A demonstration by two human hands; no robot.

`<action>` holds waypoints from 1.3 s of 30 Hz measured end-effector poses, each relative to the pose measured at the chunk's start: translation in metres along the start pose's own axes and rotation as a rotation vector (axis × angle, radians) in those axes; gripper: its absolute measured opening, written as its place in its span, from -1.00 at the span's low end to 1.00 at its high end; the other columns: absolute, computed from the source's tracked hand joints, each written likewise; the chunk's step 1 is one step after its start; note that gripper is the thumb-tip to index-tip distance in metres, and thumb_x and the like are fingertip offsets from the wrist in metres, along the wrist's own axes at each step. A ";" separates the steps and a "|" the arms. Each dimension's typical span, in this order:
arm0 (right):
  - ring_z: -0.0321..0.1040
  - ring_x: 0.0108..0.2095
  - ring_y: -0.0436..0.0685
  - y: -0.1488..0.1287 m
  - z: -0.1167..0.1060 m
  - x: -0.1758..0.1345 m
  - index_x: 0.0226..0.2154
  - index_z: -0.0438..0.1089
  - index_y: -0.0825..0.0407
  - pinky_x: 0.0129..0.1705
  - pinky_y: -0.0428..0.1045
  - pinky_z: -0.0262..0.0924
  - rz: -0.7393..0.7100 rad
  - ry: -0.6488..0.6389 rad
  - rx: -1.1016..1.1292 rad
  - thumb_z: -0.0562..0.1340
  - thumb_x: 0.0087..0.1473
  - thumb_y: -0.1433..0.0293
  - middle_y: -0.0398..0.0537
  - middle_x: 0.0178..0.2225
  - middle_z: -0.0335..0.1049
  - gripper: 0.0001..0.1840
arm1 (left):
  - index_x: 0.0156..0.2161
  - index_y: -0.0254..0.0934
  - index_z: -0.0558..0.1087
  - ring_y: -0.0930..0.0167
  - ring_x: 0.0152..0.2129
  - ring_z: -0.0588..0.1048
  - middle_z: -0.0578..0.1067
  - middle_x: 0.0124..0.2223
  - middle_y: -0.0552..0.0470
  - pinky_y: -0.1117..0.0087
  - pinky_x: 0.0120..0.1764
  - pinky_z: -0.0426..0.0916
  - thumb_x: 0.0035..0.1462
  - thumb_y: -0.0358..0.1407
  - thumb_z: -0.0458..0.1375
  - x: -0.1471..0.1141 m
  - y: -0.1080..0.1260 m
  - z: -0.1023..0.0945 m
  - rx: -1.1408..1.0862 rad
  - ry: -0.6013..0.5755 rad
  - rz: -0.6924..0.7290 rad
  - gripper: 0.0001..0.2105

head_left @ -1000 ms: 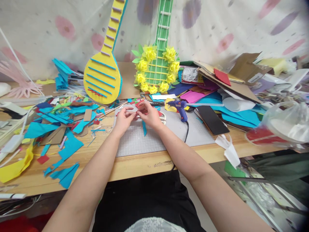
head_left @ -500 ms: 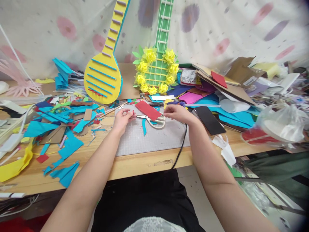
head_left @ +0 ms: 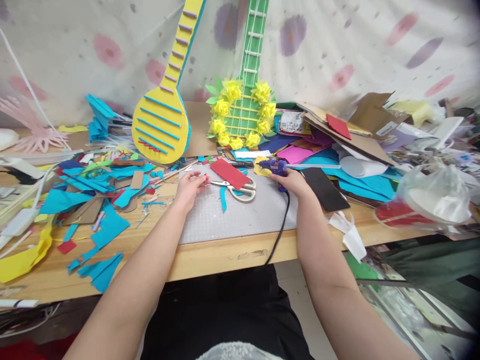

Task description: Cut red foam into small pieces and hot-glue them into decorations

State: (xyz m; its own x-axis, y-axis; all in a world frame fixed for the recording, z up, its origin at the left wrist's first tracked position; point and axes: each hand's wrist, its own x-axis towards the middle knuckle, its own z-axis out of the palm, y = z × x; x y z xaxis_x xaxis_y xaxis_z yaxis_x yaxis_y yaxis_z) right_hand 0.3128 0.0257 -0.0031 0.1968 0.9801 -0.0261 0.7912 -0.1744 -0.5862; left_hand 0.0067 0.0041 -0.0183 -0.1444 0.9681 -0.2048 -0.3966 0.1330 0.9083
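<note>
Pinched in the fingertips of my left hand (head_left: 189, 190) is a tiny red scrap (head_left: 207, 178), with a thin pale strand hanging below it. My right hand (head_left: 291, 181) has its fingers round the handle of a blue hot glue gun (head_left: 273, 165), whose clear glue stick (head_left: 318, 165) pokes out at the back. The gun's black cord (head_left: 283, 227) runs down over the table edge. Between my hands, on a grey cutting mat (head_left: 240, 222), lie scissors (head_left: 245, 192) with a red strip (head_left: 229, 173) across them and a narrow blue scrap (head_left: 223, 199) under the blades.
A yellow craft lute (head_left: 161, 125) and a green one (head_left: 243, 107) ringed with yellow flowers lean at the back. Blue offcuts (head_left: 108, 225) cover the left side. A black phone (head_left: 325, 189), coloured sheets (head_left: 367, 182) and a bagged red-and-white tub (head_left: 397, 212) stand right.
My right hand has moved right from beside the scissors and taken hold of the glue gun. The left hand stays in place with the red scrap.
</note>
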 end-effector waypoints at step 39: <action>0.15 -0.64 -0.08 -0.094 0.060 -0.036 -0.52 0.34 0.11 -0.59 -0.13 0.09 -0.236 -0.190 0.628 0.26 -0.19 0.04 -0.15 -0.63 0.30 -0.57 | -0.32 -0.33 0.29 0.49 -0.53 0.48 0.51 -0.45 0.01 0.41 -0.42 0.43 -0.15 -0.49 0.21 0.003 -0.004 0.003 0.042 0.032 0.030 -0.76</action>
State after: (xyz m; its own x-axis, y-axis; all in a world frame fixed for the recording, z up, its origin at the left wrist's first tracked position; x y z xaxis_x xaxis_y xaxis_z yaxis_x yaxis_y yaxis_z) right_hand 0.1960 0.0121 0.0043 -0.0888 0.9947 0.0518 0.3042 0.0766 -0.9495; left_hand 0.0102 0.0067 -0.0213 -0.1846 0.9646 -0.1883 -0.3532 0.1137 0.9286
